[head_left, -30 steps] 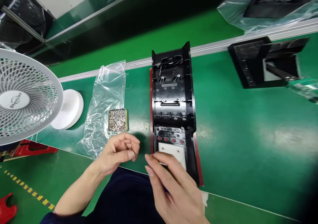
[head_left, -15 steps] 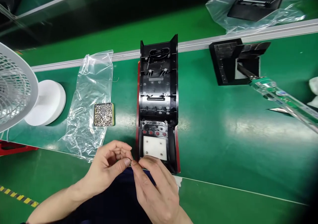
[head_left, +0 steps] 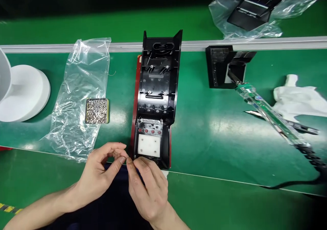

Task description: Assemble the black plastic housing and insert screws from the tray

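My left hand (head_left: 102, 170) and my right hand (head_left: 146, 185) meet fingertip to fingertip at the near edge of the bench. Thumb and finger of each are pinched together; whatever lies between them is too small to make out. Just beyond them lies a long black plastic housing (head_left: 157, 83), its hollow side up, on a red board (head_left: 135, 104). In its near end sits a white plate (head_left: 149, 145) with small screws at its corners, below a row of several red dots. To the left, a square tin (head_left: 97, 111) holds many small metal nuts or similar pieces.
A clear plastic bag (head_left: 84, 70) lies under the tin. The white round base (head_left: 28, 92) of a fan stands far left. At right, a soldering iron (head_left: 268, 112) rests in a black stand (head_left: 217, 68), near tweezers (head_left: 304, 128) and white cloth (head_left: 301, 100).
The view has turned and shifted to the right, bringing more of the soldering iron, tweezers and white cloth into sight. My hands remain pinched together.
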A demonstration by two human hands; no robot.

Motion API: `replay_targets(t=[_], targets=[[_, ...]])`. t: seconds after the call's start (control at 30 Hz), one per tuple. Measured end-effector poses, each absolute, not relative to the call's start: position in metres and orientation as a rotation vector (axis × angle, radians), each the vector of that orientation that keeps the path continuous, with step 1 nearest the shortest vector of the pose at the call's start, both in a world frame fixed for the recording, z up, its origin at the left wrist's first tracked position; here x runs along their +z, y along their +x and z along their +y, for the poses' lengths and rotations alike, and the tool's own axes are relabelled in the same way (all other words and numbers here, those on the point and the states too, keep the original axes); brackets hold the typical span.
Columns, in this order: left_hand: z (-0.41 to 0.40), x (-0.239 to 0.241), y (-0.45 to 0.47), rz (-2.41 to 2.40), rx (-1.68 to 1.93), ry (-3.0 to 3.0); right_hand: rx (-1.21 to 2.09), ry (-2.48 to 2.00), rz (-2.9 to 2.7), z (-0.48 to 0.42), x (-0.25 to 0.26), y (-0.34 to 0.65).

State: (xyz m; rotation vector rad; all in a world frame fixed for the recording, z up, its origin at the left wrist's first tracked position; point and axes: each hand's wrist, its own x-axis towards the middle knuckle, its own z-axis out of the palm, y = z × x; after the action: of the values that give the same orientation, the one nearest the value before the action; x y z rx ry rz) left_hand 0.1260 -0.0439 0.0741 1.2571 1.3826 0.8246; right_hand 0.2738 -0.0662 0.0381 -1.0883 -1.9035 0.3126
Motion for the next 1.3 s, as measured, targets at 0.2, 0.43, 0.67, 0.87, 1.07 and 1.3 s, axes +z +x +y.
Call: replay_targets(t=[0.2, 0.43, 0.67, 0.87, 1.07, 1.3], targets=[[-0.047, 0.067, 0.122, 1.391, 0.822, 1.257, 0.253, -1.135, -1.981, -0.071, 0.036, 0.265], [-0.052, 0.063, 0.118, 1.374, 0.784, 1.279, 0.235, -1.296, -1.961, -0.072, 0.041, 0.26], [-0.051, 0.062, 0.119, 1.344, 0.79, 1.244, 0.303, -1.317, -1.95, -0.069, 0.046, 0.263], [-0.049, 0.06, 0.12, 1.261, 0.791, 1.056, 0.318, -1.323, -1.983, -0.07, 0.047, 0.269], [-0.045, 0.059, 0.12, 1.153, 0.821, 0.795, 0.413, -1.273, -1.965, -0.059, 0.057, 0.284], [-0.045, 0.054, 0.12, 1.126, 0.766, 0.707, 0.044, -1.26, -2.074, 0.006, 0.042, 0.297]])
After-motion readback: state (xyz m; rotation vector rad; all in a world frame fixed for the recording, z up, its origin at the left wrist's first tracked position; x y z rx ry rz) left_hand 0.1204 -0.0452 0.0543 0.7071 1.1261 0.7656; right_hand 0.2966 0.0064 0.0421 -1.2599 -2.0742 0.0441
